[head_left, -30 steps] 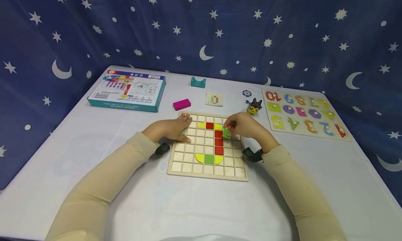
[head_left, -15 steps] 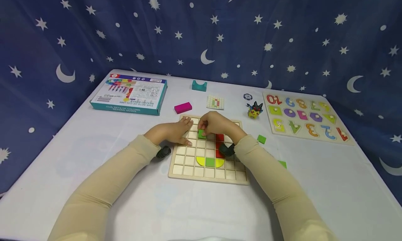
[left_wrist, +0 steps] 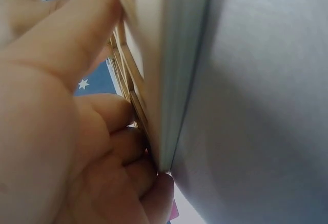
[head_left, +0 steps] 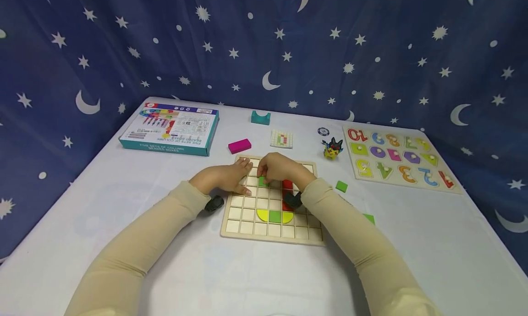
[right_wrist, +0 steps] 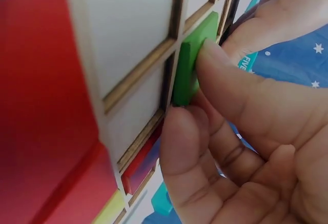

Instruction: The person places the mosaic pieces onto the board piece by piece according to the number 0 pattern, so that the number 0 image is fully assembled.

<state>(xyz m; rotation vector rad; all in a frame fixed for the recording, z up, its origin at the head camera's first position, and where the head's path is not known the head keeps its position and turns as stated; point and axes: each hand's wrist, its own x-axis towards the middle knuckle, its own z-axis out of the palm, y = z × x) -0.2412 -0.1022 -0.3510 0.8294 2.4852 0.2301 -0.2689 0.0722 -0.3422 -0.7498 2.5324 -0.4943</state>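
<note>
My right hand (head_left: pixel 281 168) pinches a green square tile (right_wrist: pixel 197 52) between thumb and fingers. In the right wrist view the tile sits tilted against the grid of a wooden board (head_left: pixel 272 239), at one of its cells. My left hand (head_left: pixel 226 176) lies with fingers spread over the board's left edge, touching it. On the board, red square tiles (head_left: pixel 287 185) form a column partly hidden by the right wrist's black camera. Below them, another green tile (head_left: pixel 275 216) sits between a left yellow quarter-round tile (head_left: pixel 262 215) and a right one (head_left: pixel 287 217).
Two loose green tiles, one a small square (head_left: pixel 341 186), lie right of the board. Behind it are a pattern card (head_left: pixel 282 138), a magenta block (head_left: pixel 239 146) and a teal block (head_left: pixel 261 118). A box (head_left: pixel 169 128) stands left; a toy figure (head_left: pixel 332 148) and number puzzle (head_left: pixel 402 160) stand right.
My right hand has carried the green tile leftward across the board from beside the red column to a left-hand cell, uncovering loose tiles at right. The left hand has stayed put.
</note>
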